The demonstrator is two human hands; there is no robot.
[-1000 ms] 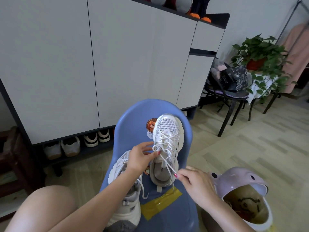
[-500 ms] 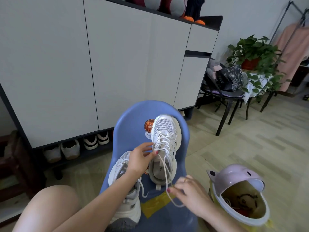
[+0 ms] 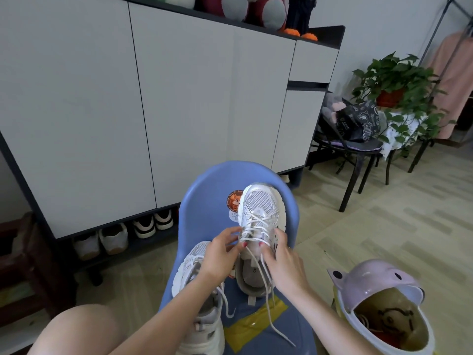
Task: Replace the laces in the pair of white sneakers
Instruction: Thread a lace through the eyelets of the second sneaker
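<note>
White cabinet [image 3: 179, 111] is filling the back of the view, with shoes [image 3: 115, 239] sitting in the gap under it. Stuffed toys are lining its top edge.

Blue chair [image 3: 210, 196] is standing in front of the person, its back toward the cabinet. A round sticker [image 3: 234, 201] is showing on the backrest and a strip of yellow tape [image 3: 253, 321] is lying on the seat.

Dark chair [image 3: 358, 155] with a black bag [image 3: 358, 121] is standing at right, beside a potted plant [image 3: 399, 85]. Pink-lidded bin [image 3: 378, 303] is sitting open at lower right, just beside the blue chair.

Right sneaker [image 3: 261, 213] is leaning toe-up against the backrest, heel on the seat. Left sneaker [image 3: 197, 290] is lying on the seat's left side, partly under the left forearm.

Left hand [image 3: 217, 254] is pinching the lace [image 3: 266, 278] at the upper eyelets, thumb and fingertip closed together on it. Right hand [image 3: 286, 265] is resting against the shoe's right side, thumb and forefinger pressing at the lace near the tongue; whether it is actually gripping the strand, cannot tell.

Loose lace ends are trailing down over the shoe opening and across the tape.
</note>
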